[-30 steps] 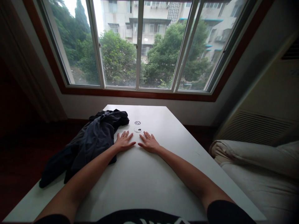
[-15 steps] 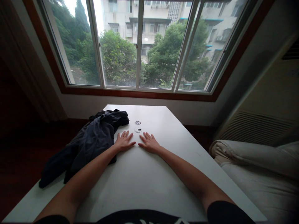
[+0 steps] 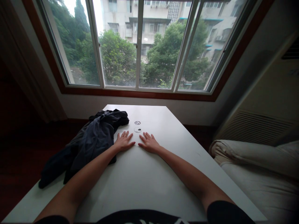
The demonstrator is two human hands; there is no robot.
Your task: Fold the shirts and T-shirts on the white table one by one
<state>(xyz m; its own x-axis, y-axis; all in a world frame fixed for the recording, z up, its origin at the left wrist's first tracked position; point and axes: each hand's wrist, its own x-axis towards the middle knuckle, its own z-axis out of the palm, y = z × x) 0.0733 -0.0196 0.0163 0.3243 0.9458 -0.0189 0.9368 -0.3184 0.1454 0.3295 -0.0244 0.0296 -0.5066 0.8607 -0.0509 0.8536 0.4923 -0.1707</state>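
Observation:
My left hand (image 3: 123, 142) lies flat on the white table (image 3: 144, 180), palm down, fingers spread, holding nothing. Its outer edge is right beside a crumpled dark blue garment (image 3: 91, 143) that covers the table's left side and hangs over the edge. My right hand (image 3: 149, 142) rests flat a little to the right, fingers apart and empty, thumb tip close to the left thumb. Just beyond the fingertips sit two small round cable-hole covers (image 3: 137, 129) in the tabletop.
A wide window (image 3: 140, 46) with a red-brown frame fills the wall beyond the table's far end. A pale cushioned sofa (image 3: 257, 168) stands close along the table's right side, with a vented unit (image 3: 263, 124) behind it. Dark floor lies to the left.

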